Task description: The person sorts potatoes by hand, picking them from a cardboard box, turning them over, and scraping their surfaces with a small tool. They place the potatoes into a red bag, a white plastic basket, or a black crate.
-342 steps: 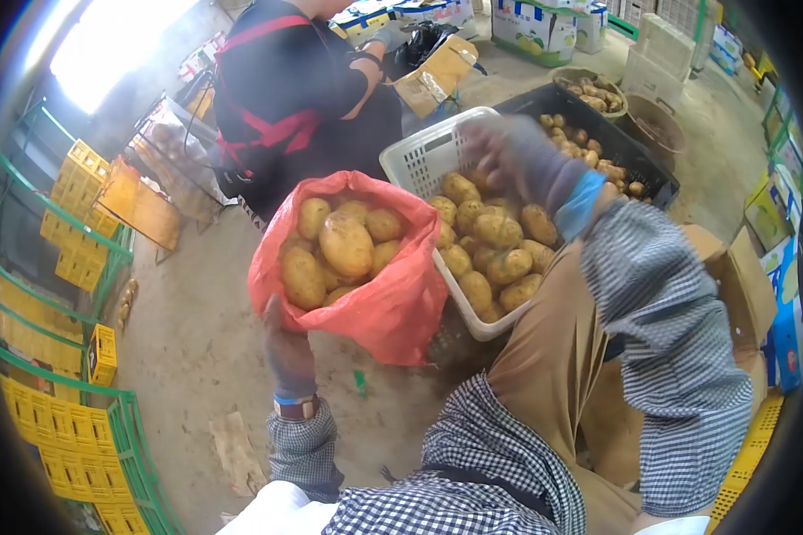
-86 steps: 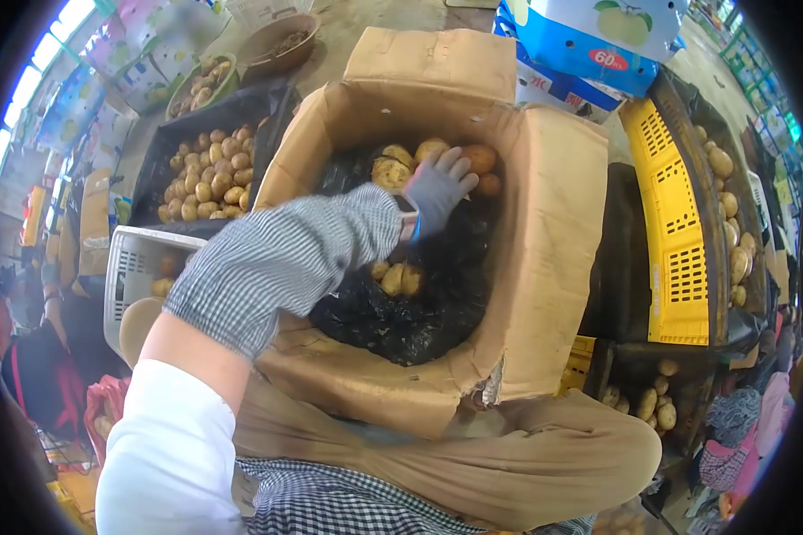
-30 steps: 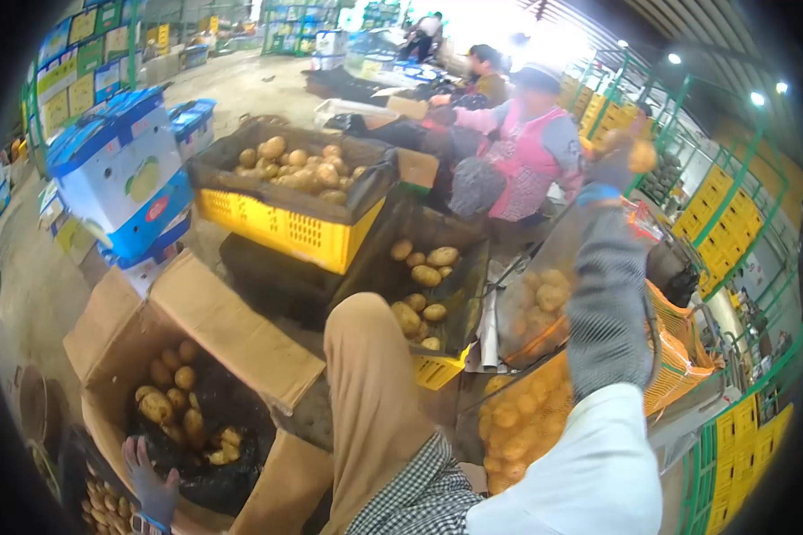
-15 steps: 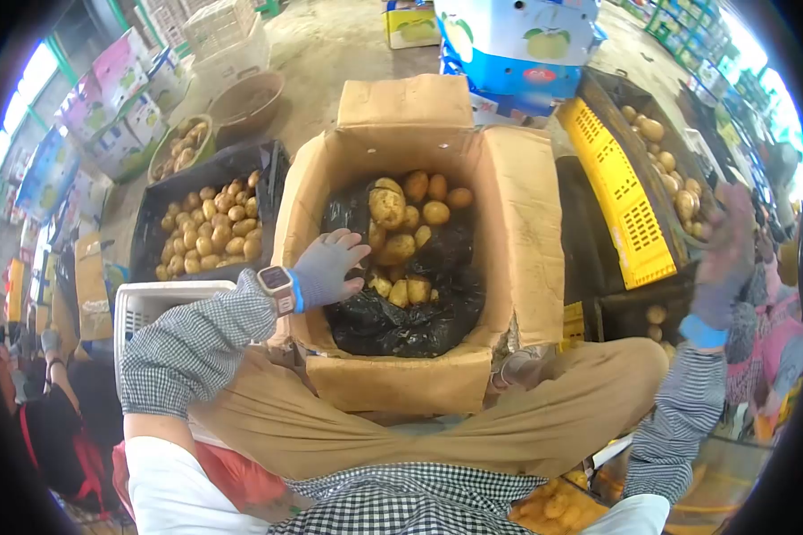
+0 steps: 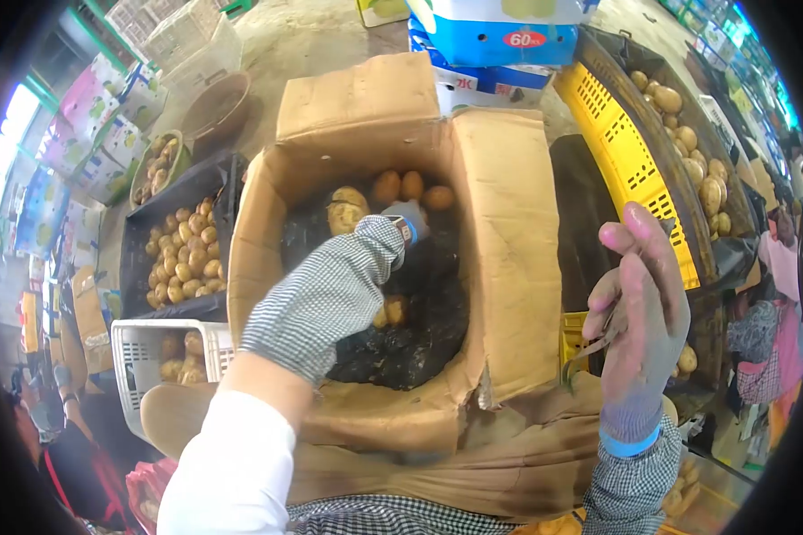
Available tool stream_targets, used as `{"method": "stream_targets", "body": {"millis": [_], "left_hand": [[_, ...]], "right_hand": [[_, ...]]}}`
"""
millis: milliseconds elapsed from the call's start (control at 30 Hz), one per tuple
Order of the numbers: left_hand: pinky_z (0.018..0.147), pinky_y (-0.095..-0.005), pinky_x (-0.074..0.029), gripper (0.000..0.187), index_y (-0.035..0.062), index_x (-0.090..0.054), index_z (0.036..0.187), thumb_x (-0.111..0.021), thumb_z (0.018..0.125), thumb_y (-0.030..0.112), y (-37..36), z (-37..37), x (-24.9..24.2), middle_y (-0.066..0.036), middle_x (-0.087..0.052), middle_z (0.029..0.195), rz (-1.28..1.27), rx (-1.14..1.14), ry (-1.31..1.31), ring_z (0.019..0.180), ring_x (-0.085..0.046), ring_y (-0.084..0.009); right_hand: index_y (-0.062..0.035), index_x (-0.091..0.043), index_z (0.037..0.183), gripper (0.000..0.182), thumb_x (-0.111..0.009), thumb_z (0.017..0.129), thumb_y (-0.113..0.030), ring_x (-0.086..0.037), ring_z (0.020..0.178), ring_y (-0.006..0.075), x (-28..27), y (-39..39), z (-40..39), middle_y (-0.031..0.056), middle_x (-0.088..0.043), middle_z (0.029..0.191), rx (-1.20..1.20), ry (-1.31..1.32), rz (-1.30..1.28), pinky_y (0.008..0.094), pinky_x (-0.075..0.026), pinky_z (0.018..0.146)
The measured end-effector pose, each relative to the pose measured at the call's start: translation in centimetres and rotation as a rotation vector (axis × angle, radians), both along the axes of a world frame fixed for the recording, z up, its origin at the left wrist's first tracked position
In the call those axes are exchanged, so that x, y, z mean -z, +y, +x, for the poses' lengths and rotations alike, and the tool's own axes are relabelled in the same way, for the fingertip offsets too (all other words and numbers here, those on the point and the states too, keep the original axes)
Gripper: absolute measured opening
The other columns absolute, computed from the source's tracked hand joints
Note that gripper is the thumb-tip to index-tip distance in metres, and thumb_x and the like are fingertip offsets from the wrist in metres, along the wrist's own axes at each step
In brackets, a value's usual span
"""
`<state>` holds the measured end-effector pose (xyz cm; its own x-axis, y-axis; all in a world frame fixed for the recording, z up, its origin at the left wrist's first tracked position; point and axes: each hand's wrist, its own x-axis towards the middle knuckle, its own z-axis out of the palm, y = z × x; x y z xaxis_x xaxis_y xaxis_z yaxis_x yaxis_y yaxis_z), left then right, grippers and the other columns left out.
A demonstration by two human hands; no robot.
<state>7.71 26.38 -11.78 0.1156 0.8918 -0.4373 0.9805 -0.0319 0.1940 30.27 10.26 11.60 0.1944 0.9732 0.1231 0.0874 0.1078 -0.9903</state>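
My left hand [image 5: 409, 220], gloved in grey with a watch at the wrist, reaches down into an open cardboard box [image 5: 509, 267] lined with black plastic [image 5: 410, 357]. Its fingers are hidden behind the wrist and sleeve. Brown potatoes [image 5: 411, 185] lie just beyond it, a larger pale potato [image 5: 346, 212] sits to its left, and smaller yellowish potatoes [image 5: 391, 312] show below the forearm. To the right of the box my right hand [image 5: 638, 330] is raised, its gloved fingers apart and slightly bent. A thin grey strip [image 5: 595, 346] shows at its palm side.
A black-lined crate of potatoes [image 5: 134, 259] and a white basket [image 5: 138, 357] with potatoes stand left. On the right is a yellow crate [image 5: 629, 169] beside a black-lined crate of potatoes [image 5: 714, 192]. Blue and white cartons [image 5: 500, 45] are stacked beyond the box; another person [image 5: 776, 330] is far right.
My left hand has moved from the box's left side down into its middle. My right hand has come inward from the right-hand crates. The view has shifted, and the box appears farther left.
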Motion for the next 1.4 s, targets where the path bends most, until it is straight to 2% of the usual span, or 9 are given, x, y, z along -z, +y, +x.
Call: {"method": "stream_targets", "body": {"millis": [133, 267, 467, 667, 833, 933, 1133, 1267, 1400], "left_hand": [[0.079, -0.0397, -0.054, 0.037, 0.0100, -0.064, 0.115, -0.058, 0.086, 0.033, 0.2, -1.8, 3.5, -0.015, -0.062, 0.110, 0.074, 0.123, -0.006, 0.095, -0.063, -0.0306], [0.044, -0.0236, -0.046, 0.042, 0.0114, -0.057, 0.115, -0.056, 0.089, 0.044, -1.6, -4.3, -1.0, -0.007, -0.064, 0.094, -0.753, -0.792, -1.272, 0.067, -0.061, -0.0191], [0.051, -0.0239, -0.046, 0.055, 0.0092, -0.041, 0.138, -0.051, 0.092, 0.039, -12.0, -7.6, -10.4, -0.020, -0.055, 0.124, -1.123, -0.601, -1.946, 0.077, -0.061, -0.0239], [0.064, -0.0296, -0.048, 0.063, 0.0095, -0.037, 0.140, -0.057, 0.087, 0.037, -21.0, -8.6, -13.9, -0.018, -0.054, 0.124, -0.754, -0.448, -1.905, 0.088, -0.061, -0.0270], [0.112, -0.0344, -0.029, 0.086, 0.0033, -0.036, 0.140, -0.081, 0.066, 0.007, -24.3, -7.5, -14.3, -0.009, -0.039, 0.140, -0.154, -0.208, -1.658, 0.130, -0.040, -0.0185], [0.111, -0.0336, -0.030, 0.087, 0.0035, -0.034, 0.141, -0.081, 0.068, 0.006, -24.3, -8.0, -14.0, -0.009, -0.036, 0.143, 0.347, 0.116, -1.142, 0.131, -0.038, -0.0190], [0.110, -0.0339, -0.031, 0.095, 0.0056, -0.030, 0.144, -0.084, 0.065, 0.005, -23.7, -7.6, -13.7, -0.008, -0.041, 0.140, 0.185, -0.119, -1.351, 0.130, -0.040, -0.0177], [0.108, -0.0327, -0.034, 0.091, 0.0059, -0.033, 0.142, -0.084, 0.067, 0.006, -24.2, -7.5, -14.5, -0.006, -0.045, 0.136, -0.043, -0.374, -1.490, 0.126, -0.044, -0.0163], [0.103, -0.0299, -0.038, 0.077, 0.0055, -0.043, 0.135, -0.083, 0.069, 0.007, -24.0, -7.9, -13.8, -0.005, -0.049, 0.131, 0.371, -0.104, -1.233, 0.121, -0.048, -0.0153]], "right_hand": [[-0.0030, -0.051, 0.131, 0.038, -0.052, 0.095, -0.015, -0.054, 0.066, 0.0054, 0.2, -0.1, 0.9, 0.0137, -0.058, 0.114, -0.032, 0.010, -0.072, 0.0164, -0.044, 0.052], [-0.0044, -0.049, 0.133, 0.040, -0.052, 0.093, -0.012, -0.054, 0.068, 0.0056, 0.5, -0.5, 0.5, 0.0132, -0.057, 0.115, -0.117, 0.048, -0.107, 0.0174, -0.045, 0.053], [-0.0036, -0.040, 0.139, 0.052, -0.057, 0.091, -0.012, -0.053, 0.072, 0.0067, 3.0, -1.8, -2.4, 0.0127, -0.052, 0.121, -0.349, 0.117, -0.309, 0.0206, -0.047, 0.059], [0.0008, -0.034, 0.140, 0.069, -0.070, 0.085, -0.020, -0.052, 0.070, 0.0061, 6.3, -3.4, -6.3, 0.0133, -0.052, 0.120, -0.814, 0.132, -0.581, 0.0216, -0.048, 0.059], [-0.0033, -0.035, 0.139, 0.076, -0.077, 0.078, -0.016, -0.053, 0.090, 0.0050, 5.0, -4.2, -8.5, 0.0046, -0.053, 0.120, -0.963, 0.320, -0.678, 0.0187, -0.047, 0.065], [-0.0032, -0.035, 0.139, 0.081, -0.080, 0.073, -0.009, -0.054, 0.104, 0.0108, 6.6, -4.1, -8.7, 0.0067, -0.051, 0.123, -0.938, 0.328, -0.522, 0.0226, -0.050, 0.079], [-0.0008, -0.035, 0.140, 0.086, -0.081, 0.067, -0.002, -0.041, 0.128, 0.0188, 7.3, -3.4, -8.9, 0.0111, -0.042, 0.135, -0.886, 0.254, -0.304, 0.0330, -0.033, 0.110], [-0.0014, -0.035, 0.140, 0.086, -0.081, 0.067, 0.000, -0.044, 0.126, 0.0187, 7.8, -3.3, -8.8, 0.0109, -0.040, 0.137, -0.874, 0.323, -0.335, 0.0316, -0.038, 0.106], [-0.0019, -0.036, 0.139, 0.085, -0.079, 0.067, 0.004, -0.046, 0.124, 0.0199, 6.7, -3.5, -9.1, 0.0098, -0.041, 0.136, -0.824, 0.411, -0.529, 0.0303, -0.045, 0.099]]}}
